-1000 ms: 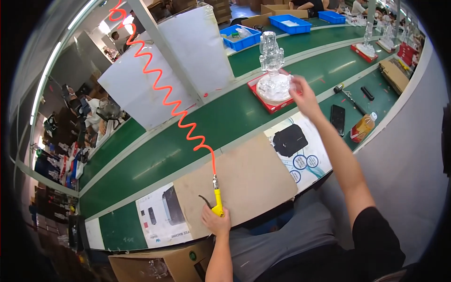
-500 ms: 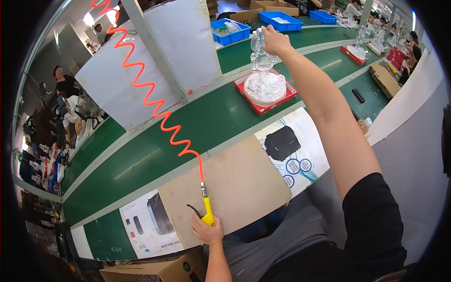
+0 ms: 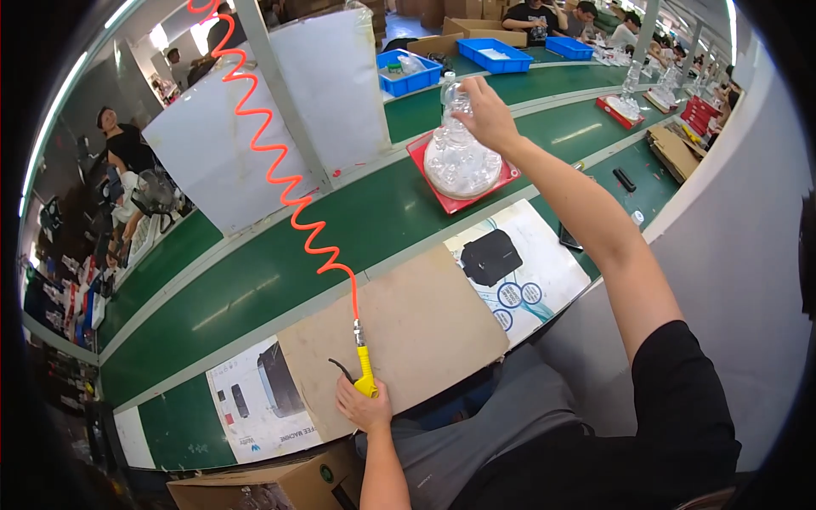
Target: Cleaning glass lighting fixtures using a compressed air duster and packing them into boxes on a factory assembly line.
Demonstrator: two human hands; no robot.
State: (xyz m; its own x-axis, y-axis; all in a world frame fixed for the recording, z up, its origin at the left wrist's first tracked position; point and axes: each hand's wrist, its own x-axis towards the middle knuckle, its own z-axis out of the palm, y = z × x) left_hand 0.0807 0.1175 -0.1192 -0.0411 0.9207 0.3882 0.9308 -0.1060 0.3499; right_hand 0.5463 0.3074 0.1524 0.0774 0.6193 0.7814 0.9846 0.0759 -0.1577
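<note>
Gripping the yellow air blow gun at the near edge of the brown cardboard sheet, the left hand is closed round its handle, with the nozzle pointing up the bench and the orange coiled hose climbing away to the upper left; to the left of it lies a printed sheet showing a dark appliance, and below that a cardboard box sits at the person's knee. Further right, a second printed sheet with a black shape and blue rings lies on the bench just beside the cardboard; beyond it, on the green conveyor belt, stands a red tray carrying a heap of clear glass parts, stacked into a rounded mound. The right hand reaches out over that tray with its fingers closed on the neck of a clear glass piece at the top of the mound; whether the piece is lifted free of the pile or just touching it cannot be told. The step in hand looks to be picking a glass part off the tray while the gun waits; the next move seems to call for a careful lift, since the pile looks loose and breakable. At the far side, blue bins hold small pale items, too small to make out.
</note>
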